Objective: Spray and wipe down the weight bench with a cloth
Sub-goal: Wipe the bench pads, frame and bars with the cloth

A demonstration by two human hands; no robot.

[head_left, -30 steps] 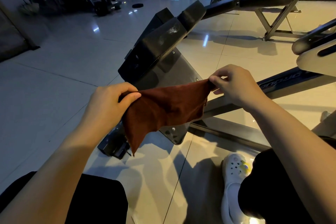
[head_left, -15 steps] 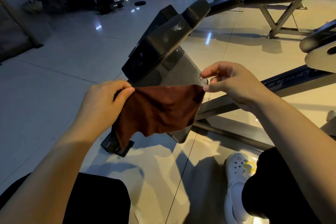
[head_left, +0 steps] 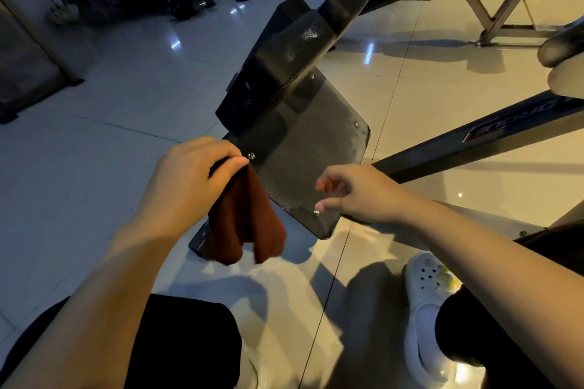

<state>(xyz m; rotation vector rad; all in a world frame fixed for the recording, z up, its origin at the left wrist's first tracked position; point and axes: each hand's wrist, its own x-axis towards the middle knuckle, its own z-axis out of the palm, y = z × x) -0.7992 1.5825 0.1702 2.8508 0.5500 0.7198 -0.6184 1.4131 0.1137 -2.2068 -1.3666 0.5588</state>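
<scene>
Gripped in the left hand point(head_left: 186, 178): a rust-brown cloth point(head_left: 245, 224), bunched and hanging in front of the dark metal plate point(head_left: 309, 164) of the black padded weight bench point(head_left: 284, 63). Held near the plate's lower edge, the right hand point(head_left: 363, 191), fingers loosely curled, grasping nothing.

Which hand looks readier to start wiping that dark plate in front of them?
The left hand, probably: it grips the brown cloth, which hangs against the near corner of the dark plate. The right hand holds nothing, hovering over the plate's lower edge.
</scene>
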